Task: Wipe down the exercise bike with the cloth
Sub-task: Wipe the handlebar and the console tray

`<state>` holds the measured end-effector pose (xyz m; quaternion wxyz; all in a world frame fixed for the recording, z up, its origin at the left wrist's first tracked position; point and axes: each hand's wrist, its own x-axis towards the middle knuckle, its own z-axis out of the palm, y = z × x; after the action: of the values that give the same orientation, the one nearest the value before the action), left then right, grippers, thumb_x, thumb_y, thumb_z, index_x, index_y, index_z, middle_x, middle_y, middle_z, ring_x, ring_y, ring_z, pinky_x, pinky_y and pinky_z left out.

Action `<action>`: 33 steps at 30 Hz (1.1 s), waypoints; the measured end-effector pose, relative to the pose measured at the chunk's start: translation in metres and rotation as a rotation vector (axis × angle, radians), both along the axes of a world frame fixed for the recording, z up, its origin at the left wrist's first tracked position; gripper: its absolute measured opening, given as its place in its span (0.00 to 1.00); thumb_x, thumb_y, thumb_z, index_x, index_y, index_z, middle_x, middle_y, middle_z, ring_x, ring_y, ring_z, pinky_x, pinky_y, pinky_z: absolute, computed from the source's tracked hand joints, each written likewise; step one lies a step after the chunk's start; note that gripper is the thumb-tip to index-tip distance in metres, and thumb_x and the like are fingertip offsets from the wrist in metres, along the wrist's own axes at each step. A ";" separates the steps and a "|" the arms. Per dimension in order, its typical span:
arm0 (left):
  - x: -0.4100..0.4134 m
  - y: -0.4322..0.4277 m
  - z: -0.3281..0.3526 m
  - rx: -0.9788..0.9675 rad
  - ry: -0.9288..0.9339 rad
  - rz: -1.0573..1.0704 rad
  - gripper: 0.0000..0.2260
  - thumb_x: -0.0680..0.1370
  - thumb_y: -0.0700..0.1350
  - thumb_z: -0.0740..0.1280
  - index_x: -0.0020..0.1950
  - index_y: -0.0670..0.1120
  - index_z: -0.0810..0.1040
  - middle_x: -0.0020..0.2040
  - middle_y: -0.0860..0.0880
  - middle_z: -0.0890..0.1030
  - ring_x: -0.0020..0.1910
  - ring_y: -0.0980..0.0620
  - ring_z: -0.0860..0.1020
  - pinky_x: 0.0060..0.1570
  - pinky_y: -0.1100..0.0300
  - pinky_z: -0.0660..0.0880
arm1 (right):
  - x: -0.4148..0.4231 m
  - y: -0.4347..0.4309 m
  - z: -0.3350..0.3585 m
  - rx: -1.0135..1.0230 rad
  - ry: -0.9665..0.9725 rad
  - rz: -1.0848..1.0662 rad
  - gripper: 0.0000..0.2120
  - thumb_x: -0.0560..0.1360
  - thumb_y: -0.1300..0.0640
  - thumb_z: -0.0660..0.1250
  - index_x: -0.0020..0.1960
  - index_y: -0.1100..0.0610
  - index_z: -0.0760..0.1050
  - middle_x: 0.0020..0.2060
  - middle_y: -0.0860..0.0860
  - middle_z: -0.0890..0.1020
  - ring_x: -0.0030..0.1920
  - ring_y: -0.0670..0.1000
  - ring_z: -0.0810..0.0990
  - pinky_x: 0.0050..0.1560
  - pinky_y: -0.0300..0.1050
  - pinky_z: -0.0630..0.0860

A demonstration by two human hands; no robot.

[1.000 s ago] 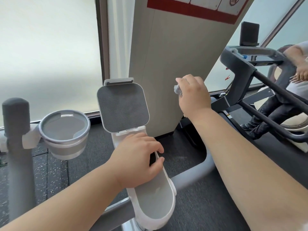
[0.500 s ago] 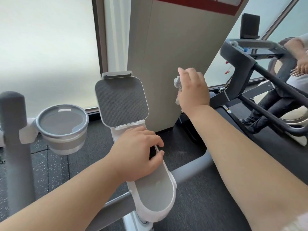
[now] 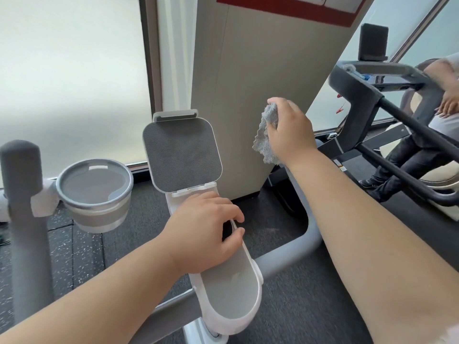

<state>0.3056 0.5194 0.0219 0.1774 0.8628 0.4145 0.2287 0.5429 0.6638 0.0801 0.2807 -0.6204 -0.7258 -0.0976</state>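
Head view: right hand hides handlebar end, clutching cloth.

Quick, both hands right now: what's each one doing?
Left hand: empty, curled over the bike's white console.
Right hand: shut on the grey cloth, near the right handlebar.

The cloth looked grey, fuzzy and soft. The tablet holder's pad showed a matt, fine-textured rubbery face in a smooth white plastic frame. The cup holder and handlebar looked smooth matt grey.
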 end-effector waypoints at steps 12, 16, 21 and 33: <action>0.000 0.001 -0.002 0.004 0.001 -0.009 0.16 0.76 0.60 0.59 0.53 0.58 0.84 0.48 0.61 0.84 0.51 0.56 0.77 0.56 0.53 0.76 | 0.018 -0.015 0.019 -0.464 0.721 -0.115 0.29 0.72 0.27 0.58 0.47 0.51 0.79 0.45 0.48 0.84 0.52 0.52 0.82 0.62 0.55 0.77; 0.001 0.002 -0.001 0.005 0.018 -0.014 0.16 0.77 0.61 0.59 0.53 0.58 0.83 0.47 0.61 0.83 0.51 0.55 0.77 0.55 0.53 0.75 | 0.031 0.011 0.014 -0.544 1.187 -0.115 0.35 0.65 0.27 0.67 0.55 0.56 0.83 0.52 0.55 0.86 0.55 0.60 0.85 0.64 0.63 0.78; 0.001 0.002 -0.002 0.004 0.015 -0.009 0.16 0.77 0.61 0.59 0.53 0.58 0.84 0.48 0.60 0.84 0.51 0.56 0.77 0.55 0.54 0.75 | 0.044 -0.016 -0.005 -0.613 1.307 -0.072 0.24 0.74 0.42 0.64 0.57 0.60 0.82 0.51 0.65 0.82 0.49 0.65 0.83 0.61 0.67 0.77; 0.001 0.003 -0.003 0.006 0.019 -0.014 0.16 0.76 0.61 0.59 0.52 0.58 0.83 0.47 0.60 0.83 0.50 0.56 0.75 0.56 0.55 0.74 | 0.027 -0.017 0.002 -0.512 1.188 -0.099 0.22 0.72 0.31 0.64 0.40 0.49 0.81 0.41 0.53 0.83 0.45 0.56 0.83 0.59 0.53 0.78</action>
<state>0.3068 0.5221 0.0193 0.1722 0.8684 0.4094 0.2206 0.5698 0.6468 0.0822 0.4729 -0.6488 -0.4175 0.4255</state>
